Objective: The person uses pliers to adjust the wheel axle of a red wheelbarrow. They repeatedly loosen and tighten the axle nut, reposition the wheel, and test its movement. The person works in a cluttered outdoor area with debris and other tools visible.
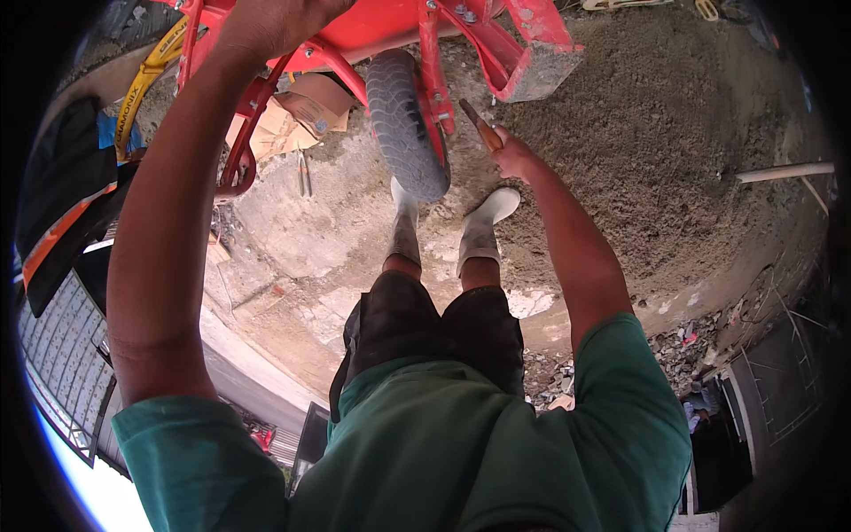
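Note:
A red wheelbarrow [372,35] is tipped up in front of me, its underside and grey-black tyre [401,120] facing me. At the top edge, my left hand [288,19] is closed on the wheelbarrow's red body, with part of its fingers cut off by the frame. My right hand [514,156] is closed around a short brown tool handle [481,127], held to the right of the wheel. The handle looks wooden and narrows to a darker end; the kind of tool cannot be made out. The tool does not visibly touch the wheelbarrow.
Pliers [304,172] lie on the rough ground by a torn brown paper bag [297,113]. Wet grey mortar [656,151] spreads at the right, with a pole [784,172] across its far side. Rubble [674,350] lies behind my right boot [489,213]. A yellow tube frame [142,89] stands left.

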Demonstrator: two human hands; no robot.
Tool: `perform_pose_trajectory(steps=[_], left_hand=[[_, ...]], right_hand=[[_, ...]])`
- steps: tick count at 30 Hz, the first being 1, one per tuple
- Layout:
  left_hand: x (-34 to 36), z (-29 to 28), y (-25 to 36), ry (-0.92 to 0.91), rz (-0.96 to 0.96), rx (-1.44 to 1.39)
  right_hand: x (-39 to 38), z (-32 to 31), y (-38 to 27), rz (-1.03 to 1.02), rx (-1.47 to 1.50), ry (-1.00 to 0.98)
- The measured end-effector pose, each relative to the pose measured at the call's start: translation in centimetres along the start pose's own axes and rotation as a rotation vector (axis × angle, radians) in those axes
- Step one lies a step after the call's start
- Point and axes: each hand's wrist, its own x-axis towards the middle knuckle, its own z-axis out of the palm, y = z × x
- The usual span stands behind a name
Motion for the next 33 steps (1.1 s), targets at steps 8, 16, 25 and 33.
perform_pose_trajectory(steps=[8,16,25,33], left_hand=[[0.2,0.4,-0.5,0.082,0.017,0.029],[0.7,-0.1,-0.4,0.108,-0.002,0.026],[0.0,0.9,0.1,0.067,-0.126,0.036],[-0.3,1.1,-0.5,0.049,-0.099,0.073]], right_hand=[[3.3,-2.1,-0.1,-0.144,-0.232,-0.114],[7.3,-2.1,0.3,-0.235,-0.498,-0.013],[9.7,-3.4,-2.2,0.273,-0.478,-0.346],[7.1,-2.0,-2.1,0.077,-0.304,-0.305]])
